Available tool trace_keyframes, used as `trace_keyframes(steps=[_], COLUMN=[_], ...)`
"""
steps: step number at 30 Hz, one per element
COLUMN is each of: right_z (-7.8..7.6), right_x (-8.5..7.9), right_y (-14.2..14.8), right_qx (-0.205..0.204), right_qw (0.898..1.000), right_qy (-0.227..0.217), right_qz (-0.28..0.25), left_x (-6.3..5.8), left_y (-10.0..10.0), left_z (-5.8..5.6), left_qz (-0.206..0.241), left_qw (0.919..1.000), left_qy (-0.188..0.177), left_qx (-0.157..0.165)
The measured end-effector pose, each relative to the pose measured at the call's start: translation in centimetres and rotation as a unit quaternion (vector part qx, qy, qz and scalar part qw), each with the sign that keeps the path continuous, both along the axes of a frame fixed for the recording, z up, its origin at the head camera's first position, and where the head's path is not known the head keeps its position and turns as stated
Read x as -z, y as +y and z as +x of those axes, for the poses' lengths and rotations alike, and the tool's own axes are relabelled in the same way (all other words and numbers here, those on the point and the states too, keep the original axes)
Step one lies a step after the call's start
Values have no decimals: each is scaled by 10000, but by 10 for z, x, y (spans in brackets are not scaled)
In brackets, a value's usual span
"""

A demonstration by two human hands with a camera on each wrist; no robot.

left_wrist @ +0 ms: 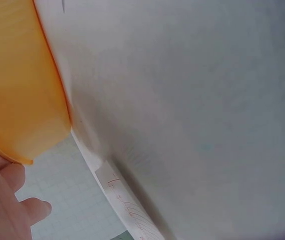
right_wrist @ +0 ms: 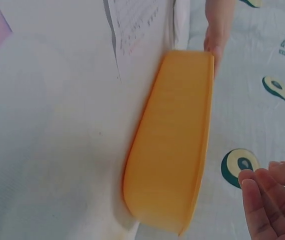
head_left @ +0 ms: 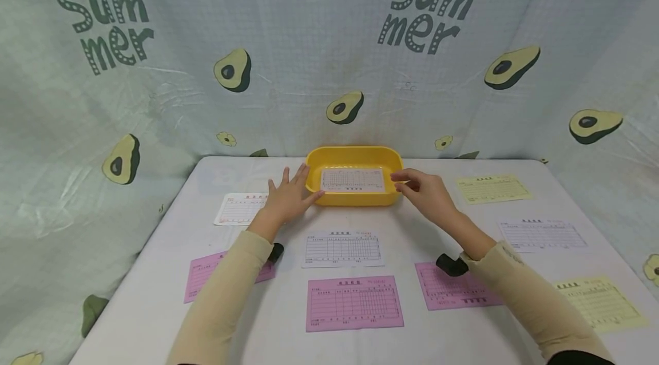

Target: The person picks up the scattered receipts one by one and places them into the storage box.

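A yellow plastic basin [head_left: 357, 199] stands at the back of the white table. On its floor lies a pale printed form slip [head_left: 352, 179]. My left hand [head_left: 289, 196] spreads its fingers at the basin's left end; the left wrist view has them touching the rim [left_wrist: 12, 159]. Close to the right end, my right hand [head_left: 427, 193] has loosely bent fingers and holds nothing visible. In the right wrist view, a gap separates its fingertips [right_wrist: 247, 175] from the basin. A white slip [head_left: 237, 210] lies partly hidden behind my left hand.
In front of the basin lie a white slip [head_left: 342, 249] and a pink slip [head_left: 355, 303]. More pink slips [head_left: 427, 285] lie partly under my forearms. Yellow slips [head_left: 493, 189] and another white slip [head_left: 542, 233] lie at the right. A printed curtain [head_left: 288, 39] hangs behind.
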State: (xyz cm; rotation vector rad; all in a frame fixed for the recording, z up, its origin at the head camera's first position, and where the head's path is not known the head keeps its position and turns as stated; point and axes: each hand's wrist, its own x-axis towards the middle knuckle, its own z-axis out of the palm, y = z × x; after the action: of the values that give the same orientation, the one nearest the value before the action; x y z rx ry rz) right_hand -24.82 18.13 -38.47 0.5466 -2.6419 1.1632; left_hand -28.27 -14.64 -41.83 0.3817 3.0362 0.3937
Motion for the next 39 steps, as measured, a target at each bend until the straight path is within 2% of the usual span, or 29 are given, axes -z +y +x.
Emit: trace_keyframes(steps=[4,10,19,22,28,33,39], right_z=[7,15,22,22,21,21,20], right_x=[3,11,21,26,37,43,48], right_y=[-1,-1,0,-1,-4,-8,-13], right_qx=[-66,-385,-694,-819,-1059,-1068,-1107], right_qw=[9998,9970,9850,9808,9777,9722,9687], right_qy=[-181,-528,-1418,-1592,-1759,-2083,-2212], right_qz=[-41,-422,-700,-769,-439,-87,196], left_x=[1,1,1,0,0,2,1], left_y=[-1,-1,0,0,0,0,0], left_z=[0,-1,-1,0,0,-1,-1], left_qz=[5,28,58,18,8,-26,-11], left_qw=[10000,10000,10000,10000,10000,10000,10000], left_qy=[8,-6,26,-8,-40,4,-8], left_qx=[15,10,18,16,25,54,39])
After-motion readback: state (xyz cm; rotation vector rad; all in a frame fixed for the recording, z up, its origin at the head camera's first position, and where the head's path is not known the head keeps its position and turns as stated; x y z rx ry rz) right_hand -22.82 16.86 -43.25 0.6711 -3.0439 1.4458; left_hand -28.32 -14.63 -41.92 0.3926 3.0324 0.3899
